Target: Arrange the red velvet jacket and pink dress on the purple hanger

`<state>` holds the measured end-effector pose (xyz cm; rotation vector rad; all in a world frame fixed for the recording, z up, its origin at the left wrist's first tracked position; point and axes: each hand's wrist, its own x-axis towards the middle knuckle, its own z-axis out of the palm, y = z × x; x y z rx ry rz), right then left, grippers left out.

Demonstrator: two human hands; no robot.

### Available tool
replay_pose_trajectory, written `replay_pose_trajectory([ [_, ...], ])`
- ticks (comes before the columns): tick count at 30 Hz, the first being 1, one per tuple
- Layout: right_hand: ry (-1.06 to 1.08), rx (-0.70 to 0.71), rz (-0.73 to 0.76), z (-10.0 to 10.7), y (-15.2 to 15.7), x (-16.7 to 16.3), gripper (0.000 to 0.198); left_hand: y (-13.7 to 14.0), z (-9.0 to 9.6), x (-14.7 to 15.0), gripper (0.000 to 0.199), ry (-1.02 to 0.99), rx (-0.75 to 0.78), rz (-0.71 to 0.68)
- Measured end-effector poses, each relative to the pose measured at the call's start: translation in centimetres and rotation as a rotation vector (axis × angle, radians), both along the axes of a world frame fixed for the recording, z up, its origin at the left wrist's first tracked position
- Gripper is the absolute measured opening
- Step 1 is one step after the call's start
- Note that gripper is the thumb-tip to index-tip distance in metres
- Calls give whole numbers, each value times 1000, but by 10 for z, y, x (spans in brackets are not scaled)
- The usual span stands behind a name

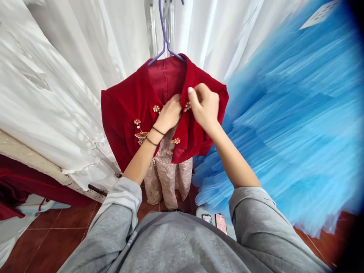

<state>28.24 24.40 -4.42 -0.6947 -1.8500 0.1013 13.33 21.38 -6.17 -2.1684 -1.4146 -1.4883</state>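
Red jacket [127, 102] hanging on a purple hanger [165, 41], front open, in the middle of the view between white gowns [57, 76] on the left and a blue tulle dress [284, 113] on the right. Beneath the jacket, a pale pink embroidered dress [165, 174] reaching down toward the red tile floor [57, 231].

Left hand [169, 113] at the jacket's front opening, just below the collar, back of the hand toward the camera, fingers curled together and pinched on the left front edge beside a gold flower clasp [156, 109]. Two thin dark bands [155, 135] around that wrist.

Right hand [206, 106] on the opposite front edge, touching or nearly touching the left hand, thumb and fingers closed on the fabric at a second clasp [187, 107]; index finger bent over the top of the edge. Exactly how much cloth sits inside either pinch: cannot tell.

More gold ornaments on the jacket: a fan-shaped brooch with pearls [140, 132] on the left chest, another flower clasp [175, 141] lower on the right front edge.

Grey sleeves [119, 204] pushed up both forearms, grey sweatshirt filling the bottom of the view. Dark red cloth [17, 185] lying at far left by the floor. Two phones [214, 220] lying low, just past the sweatshirt, on a pale surface.
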Motion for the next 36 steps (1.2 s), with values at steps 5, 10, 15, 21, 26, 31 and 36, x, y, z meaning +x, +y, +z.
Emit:
replay_pose_trajectory([
  [5, 0, 145, -56, -1, 42, 52, 46, -69, 27, -67, 27, 49, 280, 486],
  [10, -58, 105, -6, -12, 78, 63, 49, -79, 20, -114, 32, 55, 72, 684],
  [15, -31, 96, -57, -22, 64, 59, 50, -78, 9, -105, 45, 18, 62, 736],
  [21, 42, 152, -153, -89, -26, 37, 64, -90, -55, -58, 59, -93, 283, 762],
  [26, 113, 22, -76, -163, -61, 2, 77, -82, -126, -4, 63, -86, 12, 767],
  [31, 108, -195, 3, -177, -41, -6, 61, -76, -139, 2, 29, -140, -35, 740],
  [36, 260, -217, 106, -153, -64, -2, 35, -73, -128, 0, 20, -172, -34, 592],
])
